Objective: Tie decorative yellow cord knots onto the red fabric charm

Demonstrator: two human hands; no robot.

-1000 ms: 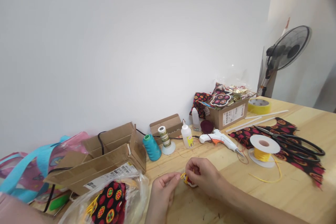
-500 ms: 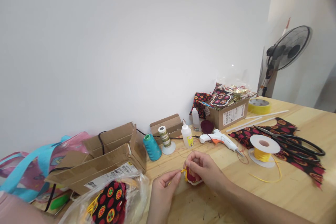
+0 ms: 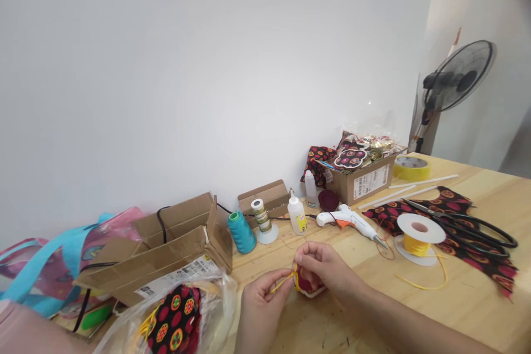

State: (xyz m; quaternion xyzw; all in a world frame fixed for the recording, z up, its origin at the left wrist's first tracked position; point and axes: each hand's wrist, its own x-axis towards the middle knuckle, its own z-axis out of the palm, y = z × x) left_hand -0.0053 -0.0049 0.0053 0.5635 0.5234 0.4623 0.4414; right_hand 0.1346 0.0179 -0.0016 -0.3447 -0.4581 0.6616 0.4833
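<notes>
Close together over the wooden table, both my hands are at a small dark red fabric piece with a white edge (image 3: pixel 306 289). My left hand (image 3: pixel 264 297) pinches a yellow cord (image 3: pixel 277 286) between thumb and forefinger, at the piece's left side. My right hand (image 3: pixel 321 265) is closed, its fingertips pinching the same cord where it rises from the piece's edge. Its palm and fingers hide much of the fabric piece, so I cannot tell whether they grip that too.
A spool of yellow cord (image 3: pixel 418 232), large scissors (image 3: pixel 473 227) and patterned cloth (image 3: pixel 495 271) lie at right. Beyond my hands stand a glue gun (image 3: pixel 346 221), a glue bottle (image 3: pixel 296 214) and teal thread (image 3: pixel 241 234). Left are a cardboard box (image 3: pixel 166 265) and a plastic bag (image 3: pixel 219 304).
My fingertips have shifted slightly at the cord, and more of its yellow length shows beside my left thumb. The view has moved a little; the table items stay put.
</notes>
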